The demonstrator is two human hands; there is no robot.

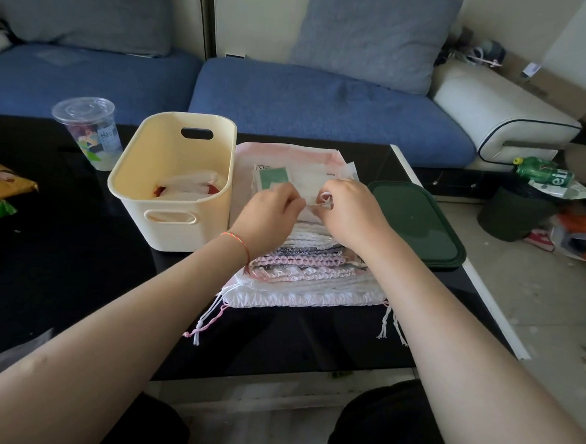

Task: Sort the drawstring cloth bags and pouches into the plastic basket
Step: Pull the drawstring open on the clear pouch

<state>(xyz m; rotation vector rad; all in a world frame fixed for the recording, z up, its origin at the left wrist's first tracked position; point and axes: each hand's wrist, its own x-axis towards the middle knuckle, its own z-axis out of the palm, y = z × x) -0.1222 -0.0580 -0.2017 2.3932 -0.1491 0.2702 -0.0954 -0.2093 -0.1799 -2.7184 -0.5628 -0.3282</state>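
Both hands sit atop the stack of drawstring bags point(298, 273) on the surface point(75, 277). Left hand point(272, 203) & right hand point(351, 204) each pinch the top pouch point(307, 185), grip curled on its near edge/cord. Plastic basket point(174, 180) lies just left of stack, nearer left hand; holds a few pale & red pouches. Likely next: lift, carry left.
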